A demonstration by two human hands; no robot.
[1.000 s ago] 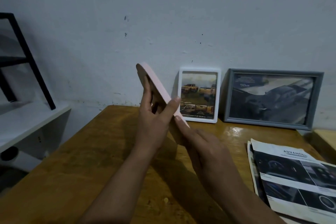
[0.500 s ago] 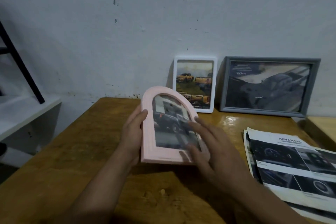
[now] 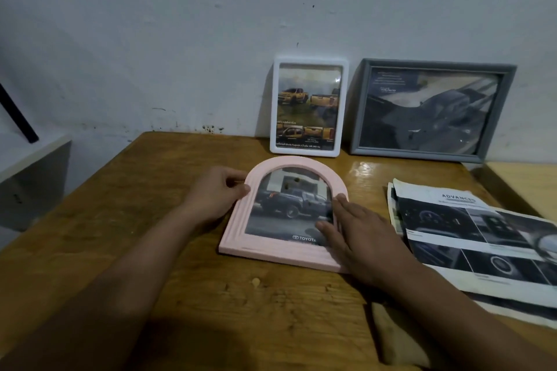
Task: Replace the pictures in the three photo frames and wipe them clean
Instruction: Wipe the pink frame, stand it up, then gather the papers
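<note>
A pink arched photo frame lies face up on the wooden table, showing a dark pickup truck picture. My left hand grips its upper left edge. My right hand rests flat on the frame's right side, fingers spread over the glass. Behind it a white frame with yellow trucks leans upright against the wall. A grey frame with a dark car picture leans to its right.
Printed car brochure pages lie on the table at the right. A pale strip, maybe cloth or paper, sits near the front edge under my right forearm. A white shelf with a black leg stands at the left.
The pink frame was held upright and edge-on, then turned face up and lowered flat onto the table. My right hand moved from its edge onto its front.
</note>
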